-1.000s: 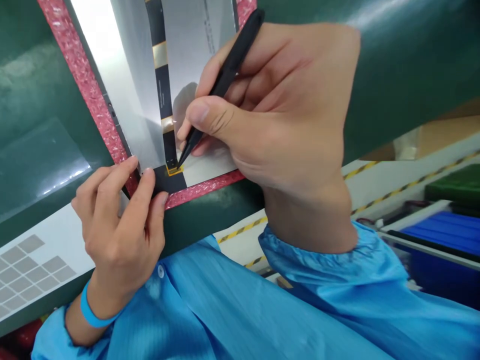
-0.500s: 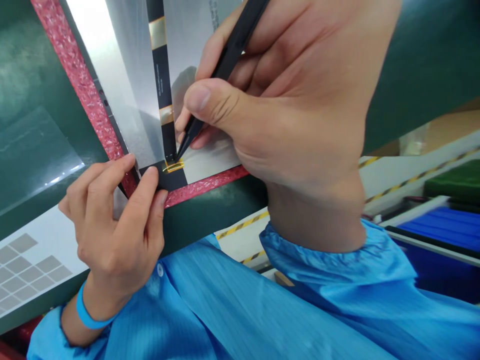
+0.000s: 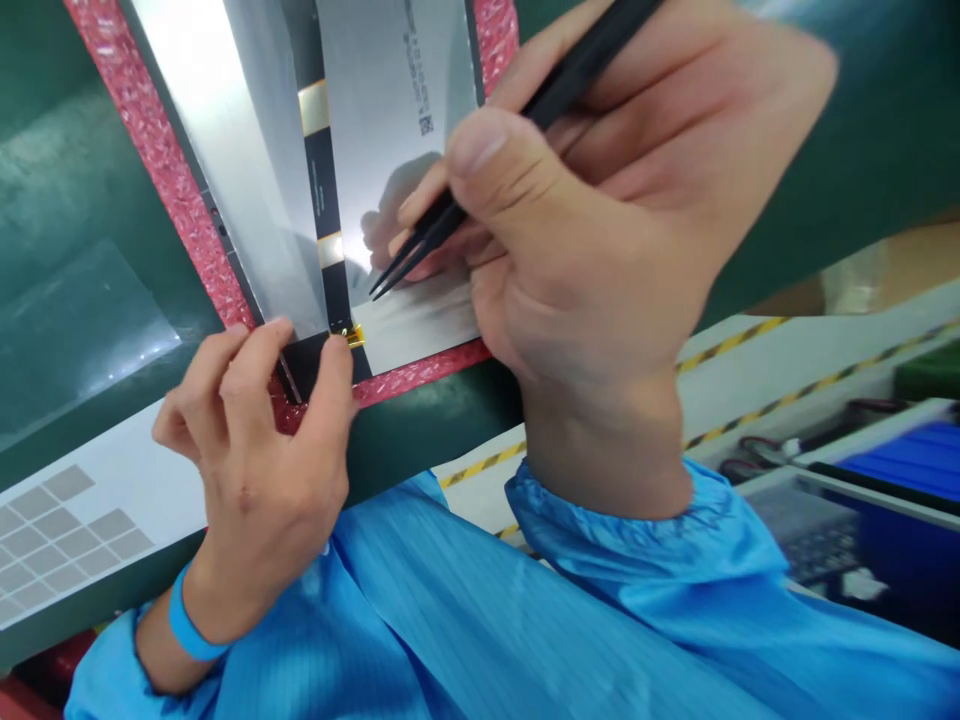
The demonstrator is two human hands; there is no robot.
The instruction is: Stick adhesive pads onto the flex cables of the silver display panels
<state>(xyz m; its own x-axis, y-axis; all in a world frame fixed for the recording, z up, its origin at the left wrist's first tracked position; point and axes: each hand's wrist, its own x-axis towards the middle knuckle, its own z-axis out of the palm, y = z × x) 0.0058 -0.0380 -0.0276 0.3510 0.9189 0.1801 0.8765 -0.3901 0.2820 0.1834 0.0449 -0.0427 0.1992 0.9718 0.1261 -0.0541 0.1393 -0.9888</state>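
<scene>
My right hand (image 3: 600, 230) is closed around black tweezers (image 3: 431, 230). Their tips are slightly apart, just over a silvery display panel (image 3: 427, 320), with nothing visible between them. A black flex cable (image 3: 323, 190) with gold-edged patches runs down the panel. At its lower end sits a small piece of yellow tape (image 3: 357, 337). My left hand (image 3: 262, 470) rests at the panel's lower left corner with fingers apart. Its thumb presses on the cable end beside the yellow tape, and the other fingertips touch the panel's edge.
Pink bubble wrap (image 3: 161, 170) lies beneath the panel and borders it on the green table (image 3: 45, 160). To the left are a clear film (image 3: 82, 340) and a white sheet (image 3: 176, 500) with grey squares. Blue bins (image 3: 915, 462) stand beyond the table at right.
My right hand has drawn the tweezers up and to the right, off the yellow tape. My left hand has shifted right, bringing its thumb onto the cable end.
</scene>
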